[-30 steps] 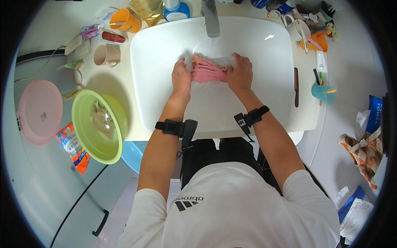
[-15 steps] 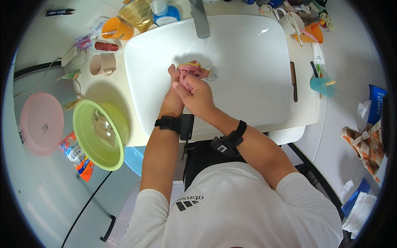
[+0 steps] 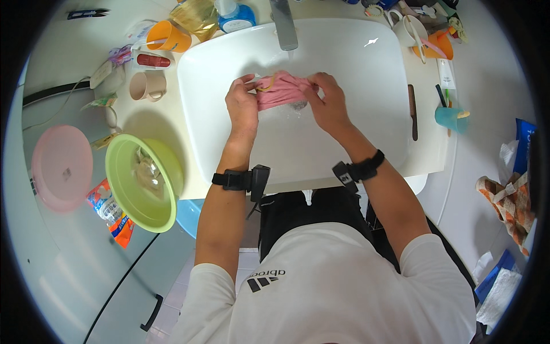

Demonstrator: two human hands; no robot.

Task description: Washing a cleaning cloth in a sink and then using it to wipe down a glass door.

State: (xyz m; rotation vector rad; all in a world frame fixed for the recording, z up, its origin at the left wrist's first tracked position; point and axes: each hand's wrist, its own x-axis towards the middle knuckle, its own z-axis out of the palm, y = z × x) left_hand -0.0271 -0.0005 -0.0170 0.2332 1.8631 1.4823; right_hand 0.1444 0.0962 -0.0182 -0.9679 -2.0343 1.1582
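Note:
A pink cloth (image 3: 282, 90) with a yellow edge is stretched sideways between my two hands, above the basin of the white sink (image 3: 366, 114). My left hand (image 3: 243, 103) grips its left end, thumb and fingers closed on the fabric. At the other end my right hand (image 3: 327, 102) pinches the cloth between thumb and fingers. The faucet (image 3: 284, 28) points down just beyond the cloth, with what looks like a thin stream of water under it. Beneath the cloth some water glints near the drain.
A green basin (image 3: 176, 189) with something wet inside stands left of the sink, near a beige mug (image 3: 148, 86) and an orange cup (image 3: 169, 37). A blue bottle (image 3: 236, 20) is at the back. On the right lie a brown-handled comb or knife (image 3: 412, 112) and a teal cup (image 3: 450, 117).
My hands have moved apart from being clasped together around the bunched cloth. The pink cloth is now spread out between them, my right hand having shifted to the right.

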